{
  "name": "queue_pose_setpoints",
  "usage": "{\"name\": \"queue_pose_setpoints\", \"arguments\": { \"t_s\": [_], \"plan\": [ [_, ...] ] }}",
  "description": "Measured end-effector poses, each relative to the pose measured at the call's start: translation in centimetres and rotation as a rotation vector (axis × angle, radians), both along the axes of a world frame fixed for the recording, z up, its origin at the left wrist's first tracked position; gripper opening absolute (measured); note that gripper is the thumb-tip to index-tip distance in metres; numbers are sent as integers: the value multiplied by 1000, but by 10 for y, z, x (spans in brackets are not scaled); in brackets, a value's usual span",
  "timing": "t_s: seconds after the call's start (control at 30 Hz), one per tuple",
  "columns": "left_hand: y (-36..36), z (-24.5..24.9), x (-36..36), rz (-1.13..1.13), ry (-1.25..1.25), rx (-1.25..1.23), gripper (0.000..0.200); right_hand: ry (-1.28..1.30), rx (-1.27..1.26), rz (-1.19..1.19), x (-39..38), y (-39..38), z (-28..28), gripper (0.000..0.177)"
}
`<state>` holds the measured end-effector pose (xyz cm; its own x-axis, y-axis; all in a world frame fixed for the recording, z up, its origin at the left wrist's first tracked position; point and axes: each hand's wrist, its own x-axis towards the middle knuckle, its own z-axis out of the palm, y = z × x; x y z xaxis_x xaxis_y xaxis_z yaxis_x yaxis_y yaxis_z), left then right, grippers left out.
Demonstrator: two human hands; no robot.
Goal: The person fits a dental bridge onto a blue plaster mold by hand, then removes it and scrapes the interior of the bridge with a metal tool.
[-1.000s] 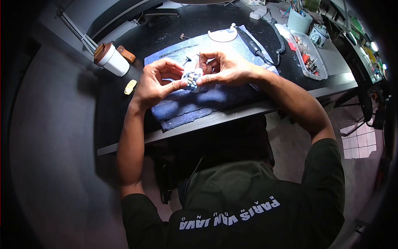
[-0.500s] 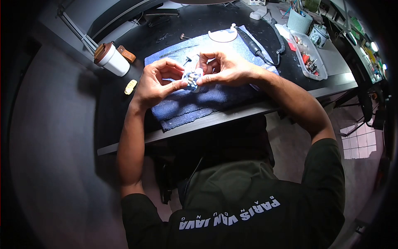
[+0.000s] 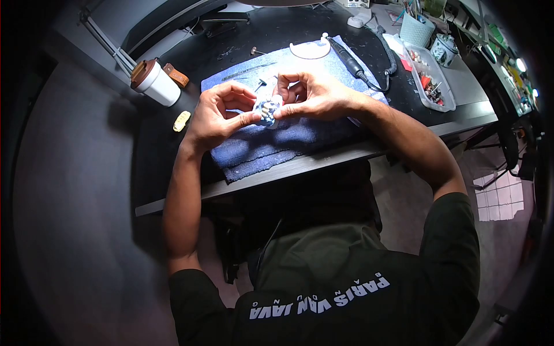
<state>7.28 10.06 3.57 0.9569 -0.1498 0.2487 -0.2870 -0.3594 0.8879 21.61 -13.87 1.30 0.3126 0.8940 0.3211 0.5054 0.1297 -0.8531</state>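
Between both hands, over the blue towel (image 3: 254,155), is a small clear plastic bag (image 3: 268,111) that looks filled with pale, tooth-coloured pieces. My left hand (image 3: 219,112) pinches its left side, thumb along the lower edge and fingers curved above. From the right, my right hand (image 3: 317,98) grips the other side, with thumb and bent forefinger closed at its edge. A bit of red shows by the right fingers. Just behind the bag, a small dark-headed tool (image 3: 261,83) lies on the towel.
A dark rotary handpiece (image 3: 345,56) with a coiled cord lies at the towel's right, near a white curved piece (image 3: 310,51). A clear box (image 3: 430,86) of small parts stands farther right. On the left are a lidded cup (image 3: 158,85) and a yellow item (image 3: 182,121).
Both hands hold nearly the same place and grip. The bag and its pale pieces have shifted very slightly between the fingers.
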Motion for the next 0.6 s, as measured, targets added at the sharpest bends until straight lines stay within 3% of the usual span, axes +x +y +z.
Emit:
{"name": "queue_pose_setpoints", "arguments": {
  "t_s": [0.6],
  "plan": [
    [-1,1,-1,0,7,-5,37,12,5,-7,-2,-1,1,40]
  ]
}}
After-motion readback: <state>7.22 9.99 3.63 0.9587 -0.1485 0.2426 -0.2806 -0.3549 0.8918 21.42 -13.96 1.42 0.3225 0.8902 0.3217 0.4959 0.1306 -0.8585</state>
